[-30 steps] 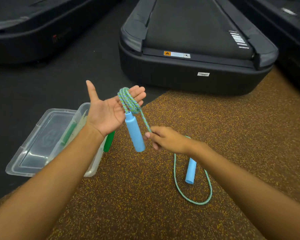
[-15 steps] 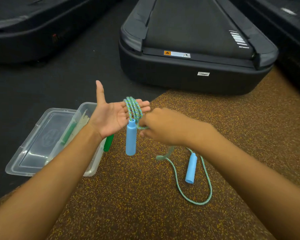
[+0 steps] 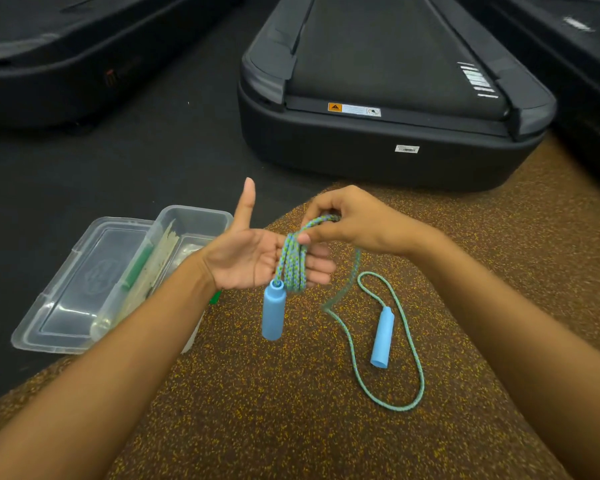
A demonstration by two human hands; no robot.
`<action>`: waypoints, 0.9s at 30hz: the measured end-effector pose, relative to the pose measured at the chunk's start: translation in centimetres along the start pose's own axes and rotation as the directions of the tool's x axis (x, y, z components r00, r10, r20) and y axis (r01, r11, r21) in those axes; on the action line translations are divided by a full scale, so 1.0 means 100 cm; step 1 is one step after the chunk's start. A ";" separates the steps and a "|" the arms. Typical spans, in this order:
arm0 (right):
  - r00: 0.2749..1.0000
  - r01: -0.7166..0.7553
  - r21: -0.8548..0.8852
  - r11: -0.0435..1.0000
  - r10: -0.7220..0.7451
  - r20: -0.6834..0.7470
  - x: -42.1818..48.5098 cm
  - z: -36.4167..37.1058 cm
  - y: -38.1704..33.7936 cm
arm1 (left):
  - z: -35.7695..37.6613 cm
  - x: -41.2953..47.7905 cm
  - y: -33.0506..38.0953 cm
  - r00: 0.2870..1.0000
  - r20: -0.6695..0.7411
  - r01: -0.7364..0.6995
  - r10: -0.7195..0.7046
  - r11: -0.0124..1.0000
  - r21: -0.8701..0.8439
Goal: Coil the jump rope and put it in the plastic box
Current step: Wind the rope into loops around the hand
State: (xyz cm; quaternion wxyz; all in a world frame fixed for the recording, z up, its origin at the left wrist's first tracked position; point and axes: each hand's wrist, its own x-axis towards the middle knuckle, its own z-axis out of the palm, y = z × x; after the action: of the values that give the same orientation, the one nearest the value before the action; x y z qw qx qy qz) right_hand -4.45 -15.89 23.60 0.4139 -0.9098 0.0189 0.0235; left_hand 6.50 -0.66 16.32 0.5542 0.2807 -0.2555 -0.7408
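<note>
A green-and-blue braided jump rope (image 3: 293, 263) is wound in several turns around the fingers of my left hand (image 3: 253, 258), which is held flat, palm up, thumb raised. One blue handle (image 3: 273, 311) hangs below that hand. My right hand (image 3: 352, 220) pinches the rope above my left fingers. The loose rope runs down to a loop on the floor (image 3: 399, 403) beside the second blue handle (image 3: 381, 337). The clear plastic box (image 3: 194, 216) sits on the floor to the left, partly hidden by my left forearm.
The box's clear lid (image 3: 84, 282) lies just left of it. Something green (image 3: 137, 268) and pale strips lie inside the box. A black treadmill (image 3: 388, 109) stands ahead, others at far left and right. The floor is speckled brown matting, dark beyond.
My right hand has risen from below my left fingers to above them, carrying the rope over for another turn. The floor loop has shortened slightly. The hanging handle has swung a little.
</note>
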 end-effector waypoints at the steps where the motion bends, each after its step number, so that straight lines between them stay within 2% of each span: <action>1: 1.000 -0.003 0.074 0.997 0.003 -0.004 0.000 0.000 0.003 | 0.000 0.000 0.000 1.000 0.029 -0.009 0.010 1.000 -0.016; 7: 0.997 -0.072 0.331 0.941 0.081 -0.015 -0.004 0.005 0.016 | -0.002 0.000 0.000 0.986 0.165 -0.025 0.030 0.999 -0.034; 9: 0.992 -0.105 0.417 0.903 0.122 -0.014 -0.004 0.010 0.021 | -0.002 0.001 -0.001 0.968 0.232 -0.062 0.093 0.989 -0.138; 13: 0.981 -0.149 0.566 0.811 0.194 -0.020 -0.006 0.027 0.038 | -0.007 -0.001 -0.001 0.923 0.268 -0.199 0.275 0.939 -0.280; 16: 0.974 -0.209 0.456 0.865 0.226 0.017 -0.010 0.046 0.047 | -0.008 -0.005 0.004 0.884 0.226 -0.305 0.410 0.870 -0.388; 18: 0.965 -0.255 0.403 0.879 0.257 0.052 -0.010 0.060 0.047 | -0.008 -0.006 0.007 0.870 0.155 -0.378 0.469 0.834 -0.402; 23: 0.946 -0.311 0.197 0.930 0.283 0.157 -0.009 0.084 0.041 | -0.007 -0.004 0.005 0.830 -0.149 -0.552 0.537 0.752 -0.361; 27: 0.948 -0.251 -0.179 0.951 0.279 0.153 -0.007 0.080 0.031 | -0.005 -0.008 0.007 0.799 -0.307 -0.594 0.517 0.759 -0.269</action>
State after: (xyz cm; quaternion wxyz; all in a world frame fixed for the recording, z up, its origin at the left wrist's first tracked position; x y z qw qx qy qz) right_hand -5.58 -11.92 16.06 0.3337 -0.9231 0.1028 0.1609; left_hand 7.45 -0.13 16.54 0.8146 0.1660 -0.1299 -0.5404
